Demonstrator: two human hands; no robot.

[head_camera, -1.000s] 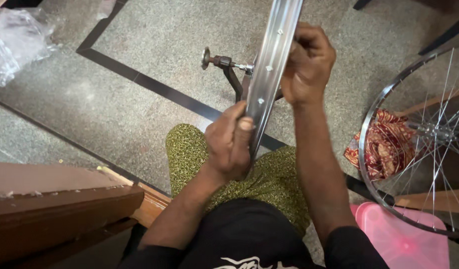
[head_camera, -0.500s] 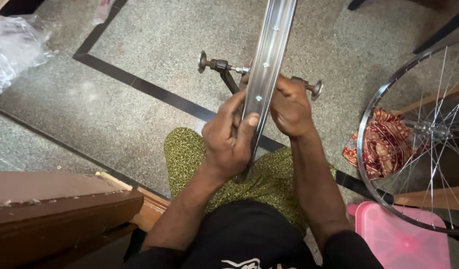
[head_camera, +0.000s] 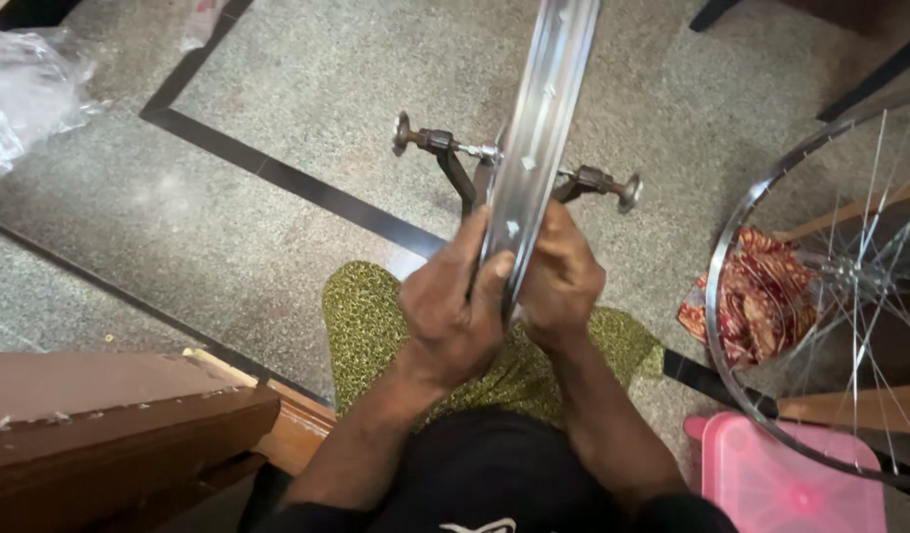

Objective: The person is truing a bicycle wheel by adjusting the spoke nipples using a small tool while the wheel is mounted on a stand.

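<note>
Speckled stone floor (head_camera: pixel 277 89) | both hands, left hand (head_camera: pixel 453 321) and right hand (head_camera: pixel 558 281), clamping bare rim (head_camera: pixel 534 148) in truing stand (head_camera: pixel 455 163) just beyond grip | no spokes fitted yet; spoked wheel (head_camera: pixel 830 286) standing right.

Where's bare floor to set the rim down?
Bare floor lies left of the truing stand, between the plastic bag and the dark inlay line. The right is crowded: spoked wheel, red cloth, pink bin.
</note>
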